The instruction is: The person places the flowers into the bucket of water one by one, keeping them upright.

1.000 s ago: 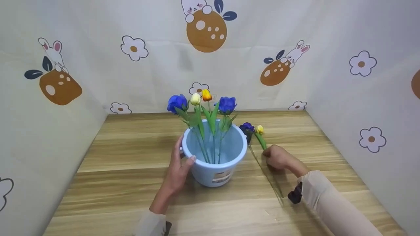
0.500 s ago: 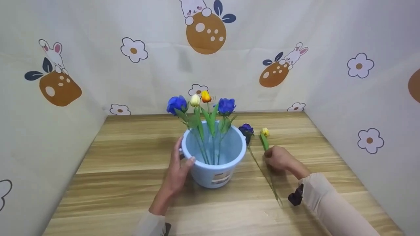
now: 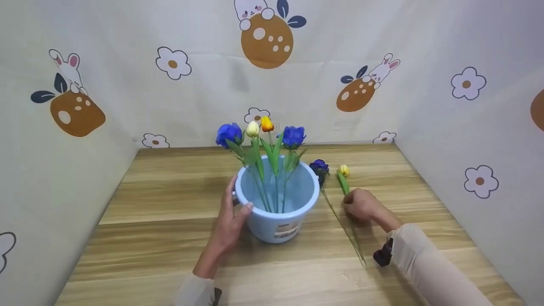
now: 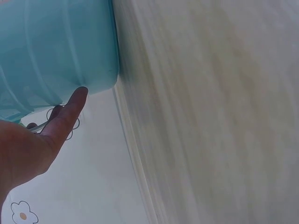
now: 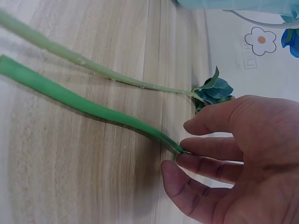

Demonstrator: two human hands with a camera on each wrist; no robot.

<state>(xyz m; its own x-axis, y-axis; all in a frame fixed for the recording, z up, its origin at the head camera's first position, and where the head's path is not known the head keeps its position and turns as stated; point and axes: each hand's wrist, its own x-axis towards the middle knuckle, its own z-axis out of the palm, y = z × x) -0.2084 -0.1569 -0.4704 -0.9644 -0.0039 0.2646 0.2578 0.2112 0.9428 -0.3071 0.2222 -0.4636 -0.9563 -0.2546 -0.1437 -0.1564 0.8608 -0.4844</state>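
In the head view my left hand (image 3: 229, 225) holds the left side of a light blue bucket (image 3: 276, 229), thumb at the rim. Its straight fingers (image 4: 67, 116) lie along the bucket's wall in the left wrist view. Inside the bucket stand two blue roses (image 3: 293, 137), a white tulip (image 3: 253, 128) and an orange tulip (image 3: 267, 124). To the right, my right hand (image 3: 361, 206) pinches the stem of a yellow tulip (image 3: 344, 171) lying on the table. The right wrist view shows fingertips at its green stem (image 5: 93, 107); the flower head is hidden there.
A dark blue rose (image 3: 319, 166) lies between the bucket and my right hand, its long stem (image 3: 342, 223) pointing toward me. The wooden table (image 3: 161, 204) is enclosed at back and sides by a printed cloth (image 3: 204, 97).
My right hand and the yellow tulip have shifted slightly right, away from the dark blue rose, mostly in the first half second. The left hand and bucket have stayed in place.
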